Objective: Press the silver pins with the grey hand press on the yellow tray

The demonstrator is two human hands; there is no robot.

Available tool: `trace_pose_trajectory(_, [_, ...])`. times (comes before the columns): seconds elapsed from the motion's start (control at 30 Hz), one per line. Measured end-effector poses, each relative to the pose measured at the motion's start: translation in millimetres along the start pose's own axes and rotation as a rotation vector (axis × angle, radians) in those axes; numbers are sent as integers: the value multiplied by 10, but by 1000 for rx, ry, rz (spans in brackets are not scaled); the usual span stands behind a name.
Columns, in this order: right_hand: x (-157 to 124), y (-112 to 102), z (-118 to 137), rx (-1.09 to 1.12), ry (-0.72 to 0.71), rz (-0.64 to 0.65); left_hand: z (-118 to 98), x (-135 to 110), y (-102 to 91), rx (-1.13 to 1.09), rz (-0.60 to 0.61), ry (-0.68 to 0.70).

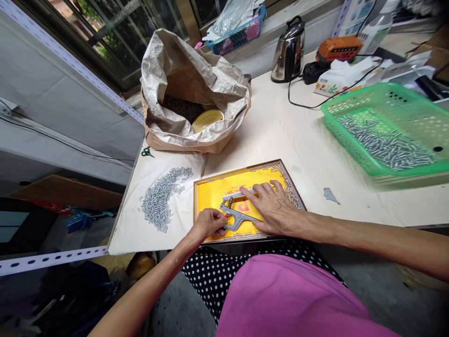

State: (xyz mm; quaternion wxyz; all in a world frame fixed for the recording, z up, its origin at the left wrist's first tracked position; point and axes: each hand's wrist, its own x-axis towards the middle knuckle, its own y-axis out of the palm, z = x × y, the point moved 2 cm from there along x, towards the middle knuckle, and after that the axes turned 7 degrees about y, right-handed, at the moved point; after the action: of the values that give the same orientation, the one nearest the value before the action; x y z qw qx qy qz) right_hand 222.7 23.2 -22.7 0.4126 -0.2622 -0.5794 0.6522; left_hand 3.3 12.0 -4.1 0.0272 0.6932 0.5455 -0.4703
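Grey spring-handled pliers (239, 218) are held over a yellow-floored tray (209, 196) at the near edge of the tabletop (277, 135); whether the tray's floor is touched cannot be told. Their long axis is set roughly left to right, with the head turned to the left and the handles spread apart toward the right, a coil spring (230, 202) seen between them. The handles are grasped by the right hand (277, 209), its fingers laid across the far one and its thumb placed by the near one. The head is reached from the left by the nearer left hand (210, 222), whose fingers are pinched beside a small red part (227, 216); whether anything is clasped between them cannot be made out. Metal pins (159, 201) are heaped left of the tray.
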Motion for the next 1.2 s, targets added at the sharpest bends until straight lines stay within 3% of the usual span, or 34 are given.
trace_pose_trajectory(0.3, [-108, 116, 21, -7, -31, -54, 83, -41, 8, 13, -35, -1])
trace_pose_trajectory(0.53, [-85, 159, 49, 83, -11, -56, 101, -68, -4, 111, 4, 22])
trace_pose_trajectory(0.6, [-48, 184, 28, 136, -8, -48, 80, -127, -31, 277, -80, 143])
trace_pose_trajectory(0.73, [97, 190, -24, 220, -55, -49, -40, -212, -5, 623, -421, 607])
trace_pose_trajectory(0.83, [215, 124, -23, 257, -153, -42, -145, -106, 129, 763, -360, 875])
trace_pose_trajectory(0.93, [287, 48, -16, 267, -218, -29, -233, 81, 197, 833, -299, 905])
trace_pose_trajectory(1.2, [353, -13, -36, -19, -72, 26, -288, 194, 151, 876, -333, 832])
